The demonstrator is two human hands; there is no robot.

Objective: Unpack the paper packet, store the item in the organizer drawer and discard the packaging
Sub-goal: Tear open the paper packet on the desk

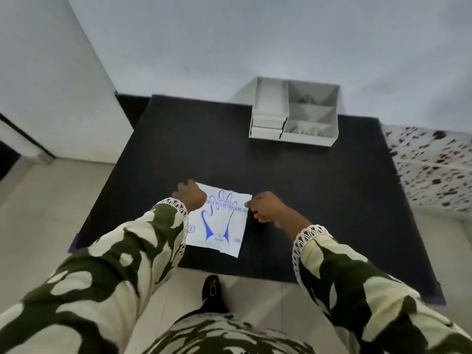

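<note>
One paper packet (218, 222) is laid flat on the black table (319, 200), close to the near edge and a bit left of the middle. A blue glove outline and "POLYETHYLENE" lettering are printed on it, plus an "L" and what looks like "100" near the bottom.

Two hands are on it. The left hand (190, 195) is set on the packet's far-left corner, fingers curled down onto the paper. The right hand (267, 206) is closed into a loose fist at the far-right corner, and the edge of the packet looks pinched there, though the actual fingertips are hidden, so that's not 100% clear.

One white organizer (293, 114) is parked at the table's far edge, right of centre, well apart from the packet. Two small drawers (267, 126) are stacked in its left side, both shut, and open compartments are seen on the right.

One dark shoe (211, 290) is visible on the floor below the near edge.
</note>
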